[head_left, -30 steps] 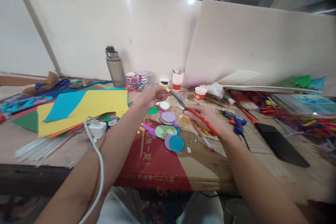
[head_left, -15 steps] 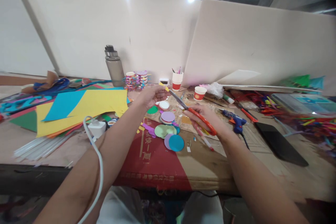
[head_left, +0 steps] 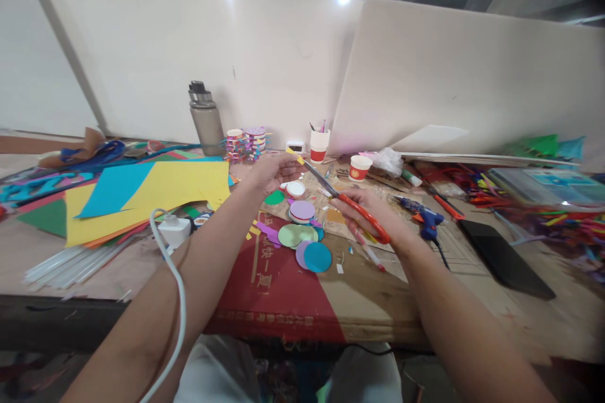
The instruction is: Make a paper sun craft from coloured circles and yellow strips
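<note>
My left hand (head_left: 276,173) pinches a small yellow paper strip (head_left: 293,155) above the middle of the table. Red-handled scissors (head_left: 363,214) are in my right hand (head_left: 366,204), its fingers wrapped round the handles. The blades point up and left, and their tips meet the right end of the strip. Below the hands lie paper discs: a blue disc (head_left: 317,257), a light green disc (head_left: 289,235) and a purple-topped disc (head_left: 301,210). Purple paper strips (head_left: 268,234) and small yellow pieces lie left of them.
Coloured paper sheets (head_left: 189,182), clear glue sticks (head_left: 75,261) and a white plug (head_left: 174,231) lie left. A grey bottle (head_left: 207,123), decorated cups (head_left: 256,145) and a pen cup (head_left: 319,146) stand behind. On the right are a paper cup (head_left: 360,168), blue glue gun (head_left: 429,225) and black phone (head_left: 505,258).
</note>
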A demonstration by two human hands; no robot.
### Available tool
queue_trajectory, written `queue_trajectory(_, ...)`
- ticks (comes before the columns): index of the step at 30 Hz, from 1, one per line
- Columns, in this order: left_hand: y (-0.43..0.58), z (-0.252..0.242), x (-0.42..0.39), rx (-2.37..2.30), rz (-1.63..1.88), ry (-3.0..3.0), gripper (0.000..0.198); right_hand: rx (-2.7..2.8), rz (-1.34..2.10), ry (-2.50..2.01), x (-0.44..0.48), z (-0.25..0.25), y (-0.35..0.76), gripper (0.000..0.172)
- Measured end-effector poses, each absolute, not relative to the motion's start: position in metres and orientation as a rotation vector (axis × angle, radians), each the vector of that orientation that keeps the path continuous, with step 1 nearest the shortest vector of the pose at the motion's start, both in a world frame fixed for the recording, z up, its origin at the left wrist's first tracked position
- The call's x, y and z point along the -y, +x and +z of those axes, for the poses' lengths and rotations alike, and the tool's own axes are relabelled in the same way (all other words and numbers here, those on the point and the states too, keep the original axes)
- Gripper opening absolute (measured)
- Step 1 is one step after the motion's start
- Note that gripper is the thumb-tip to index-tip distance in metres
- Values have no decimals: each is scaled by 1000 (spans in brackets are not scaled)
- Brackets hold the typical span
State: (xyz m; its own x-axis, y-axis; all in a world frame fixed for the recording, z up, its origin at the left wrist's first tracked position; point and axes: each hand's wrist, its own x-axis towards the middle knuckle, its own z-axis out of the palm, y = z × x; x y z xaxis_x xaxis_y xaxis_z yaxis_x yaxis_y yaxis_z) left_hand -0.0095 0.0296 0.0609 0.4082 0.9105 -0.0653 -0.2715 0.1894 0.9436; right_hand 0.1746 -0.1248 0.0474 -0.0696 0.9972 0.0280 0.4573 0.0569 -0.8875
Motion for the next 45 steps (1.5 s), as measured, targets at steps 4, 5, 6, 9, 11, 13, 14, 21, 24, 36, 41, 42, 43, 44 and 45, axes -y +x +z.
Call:
queue_trajectory(4, -10, 60, -30, -752, 952, 1056, 5, 1637, 936, -1516, 124, 48, 175, 32)
queue_trajectory(5, -10, 60, -30, -749, 952, 1055, 5, 1641, 930, -1522, 124, 48, 175, 32)
queue_trajectory(6, -10, 60, -30, -748, 951, 1055, 5, 1646, 924, -1523, 124, 48, 175, 32)
queue_trajectory(9, -10, 61, -30, -748, 946, 1057, 5, 1650, 932, -1520, 123, 47, 175, 31)
queue_trajectory(11, -10, 61, -30, -748, 947, 1061, 5, 1636, 960, -1526, 123, 46, 175, 32)
queue_trajectory(13, -10, 61, -29, -748, 949, 1066, 5, 1621, 983, -1535, 123, 45, 175, 31)
queue_trajectory(14, -10, 61, -29, -749, 951, 1068, 6, 1618, 984, -1541, 123, 45, 175, 31)
queue_trajectory(21, -11, 64, -27, -780, 972, 1043, 3, 1837, 628, -1538, 120, 47, 179, 33)
queue_trajectory(24, -11, 65, -28, -787, 969, 1050, 2, 1889, 620, -1465, 122, 49, 178, 34)
queue_trajectory(36, -11, 63, -26, -772, 944, 1085, 4, 1799, 771, -1484, 122, 39, 180, 39)
queue_trajectory(41, -10, 64, -24, -767, 950, 1091, 4, 1787, 773, -1530, 122, 41, 179, 36)
queue_trajectory(42, -10, 64, -24, -768, 950, 1089, 4, 1790, 769, -1531, 122, 42, 178, 36)
queue_trajectory(43, -10, 64, -24, -770, 949, 1088, 4, 1792, 770, -1534, 122, 42, 178, 36)
queue_trajectory(44, -10, 64, -25, -770, 946, 1089, 4, 1789, 779, -1539, 123, 42, 178, 36)
queue_trajectory(45, -9, 64, -25, -769, 945, 1090, 4, 1779, 795, -1546, 123, 42, 178, 36)
